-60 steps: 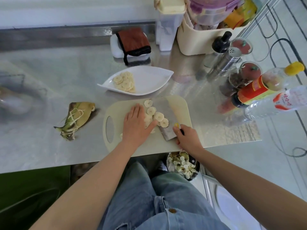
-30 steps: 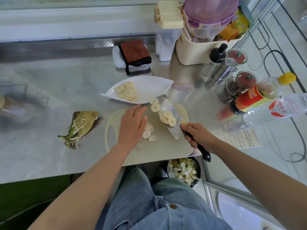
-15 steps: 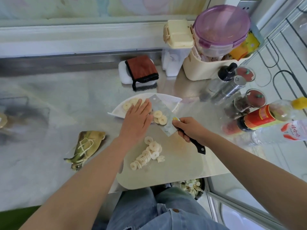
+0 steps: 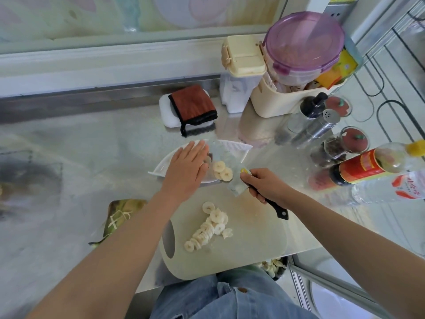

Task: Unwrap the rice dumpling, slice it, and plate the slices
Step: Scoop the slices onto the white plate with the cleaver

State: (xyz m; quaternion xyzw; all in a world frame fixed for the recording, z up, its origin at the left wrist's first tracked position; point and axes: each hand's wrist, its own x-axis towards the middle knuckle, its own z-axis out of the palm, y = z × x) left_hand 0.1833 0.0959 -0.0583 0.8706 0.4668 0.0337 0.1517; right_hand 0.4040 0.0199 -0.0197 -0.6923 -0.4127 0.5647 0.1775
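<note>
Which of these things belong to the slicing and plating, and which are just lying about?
In use: steel cleaver held by the right hand; pale round slices on its blade; flat left hand beside them; white leaf-shaped plate; cream plastic cutting board.
Lying about: green leaf wrapper; brown folded cloth; purple-lidded tub; red-labelled bottle; steel shaker.

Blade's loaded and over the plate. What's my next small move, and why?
Probably sweep the left hand across the cleaver, pushing the slices onto the white plate: the right hand holds the loaded cleaver over it, left hand flat beside them.
</note>
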